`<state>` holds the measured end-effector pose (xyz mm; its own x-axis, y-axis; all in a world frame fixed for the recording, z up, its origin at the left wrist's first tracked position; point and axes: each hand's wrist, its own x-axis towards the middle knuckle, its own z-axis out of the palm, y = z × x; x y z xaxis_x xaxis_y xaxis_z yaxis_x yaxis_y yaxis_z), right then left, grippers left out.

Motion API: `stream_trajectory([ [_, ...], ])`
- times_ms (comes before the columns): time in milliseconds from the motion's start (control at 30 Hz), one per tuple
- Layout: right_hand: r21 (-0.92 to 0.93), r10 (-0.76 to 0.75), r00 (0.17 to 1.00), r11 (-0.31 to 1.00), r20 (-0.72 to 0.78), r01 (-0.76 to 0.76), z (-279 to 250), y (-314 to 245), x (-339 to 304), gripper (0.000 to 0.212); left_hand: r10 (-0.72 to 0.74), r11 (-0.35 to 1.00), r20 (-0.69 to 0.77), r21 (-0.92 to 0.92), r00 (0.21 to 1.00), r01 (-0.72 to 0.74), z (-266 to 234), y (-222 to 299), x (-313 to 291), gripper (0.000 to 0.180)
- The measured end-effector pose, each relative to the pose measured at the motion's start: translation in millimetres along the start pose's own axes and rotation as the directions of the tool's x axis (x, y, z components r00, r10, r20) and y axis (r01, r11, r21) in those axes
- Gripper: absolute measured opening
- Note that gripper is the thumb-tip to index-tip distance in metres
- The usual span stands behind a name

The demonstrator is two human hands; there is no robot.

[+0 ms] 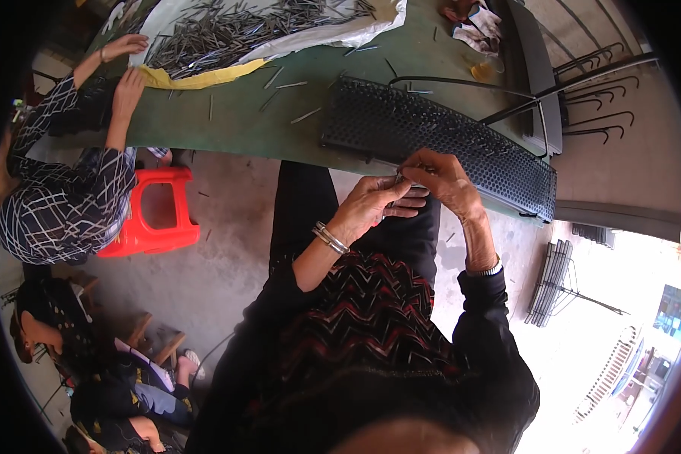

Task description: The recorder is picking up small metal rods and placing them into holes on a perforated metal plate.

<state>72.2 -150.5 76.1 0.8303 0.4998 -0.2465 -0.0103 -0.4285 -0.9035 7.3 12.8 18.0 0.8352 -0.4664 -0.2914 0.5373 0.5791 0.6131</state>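
Two hands meet just off the near edge of the green table (227, 125), above my lap: my left hand (372, 203) and my right hand (445, 181) both narrow to a fingertip pinch on a small grey piece (400, 175). My fingers hide most of it, so I cannot tell its exact shape; something so slight probably needs thumbs and fingertips rather than a full grip. My left hand's lower fingers stretch out beneath, perhaps to steady it. Beside my right hand, a black perforated panel (363, 125) lies along the near edge toward the table's right end, probably to keep it within easy reach. Loose rods (306, 116) lie scattered toward the middle. At the far left edge, a heap of dark rods (234, 38) rests on a white sheet (356, 34), which likely keeps them together; a co-worker's hands (128, 87) touch its yellow border (212, 78).
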Motion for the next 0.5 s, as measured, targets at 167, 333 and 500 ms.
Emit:
stream_trajectory([
  [167, -0.045, -0.042, 0.999, 0.998, -0.008, 0.042, 2.5, 3.1, -12.0, 0.016, 0.019, 0.999, 0.049, 0.025, 0.999, -0.020, -3.7, -10.1, -1.5, 0.039],
  [333, -0.137, -0.105, 0.992, 0.986, -0.072, 0.094, 7.7, 5.1, -22.0, 0.014, 0.066, 0.987, 0.008, 0.143, 0.998, -0.067, -5.6, -21.4, -4.6, 0.046],
  [500, -0.260, -0.248, 0.891, 0.953, -0.381, 0.154, 12.3, -5.9, -2.7, 0.010, 0.076, 0.991, -0.117, 0.121, 0.990, -0.061, -7.0, -20.8, -7.7, 0.050],
])
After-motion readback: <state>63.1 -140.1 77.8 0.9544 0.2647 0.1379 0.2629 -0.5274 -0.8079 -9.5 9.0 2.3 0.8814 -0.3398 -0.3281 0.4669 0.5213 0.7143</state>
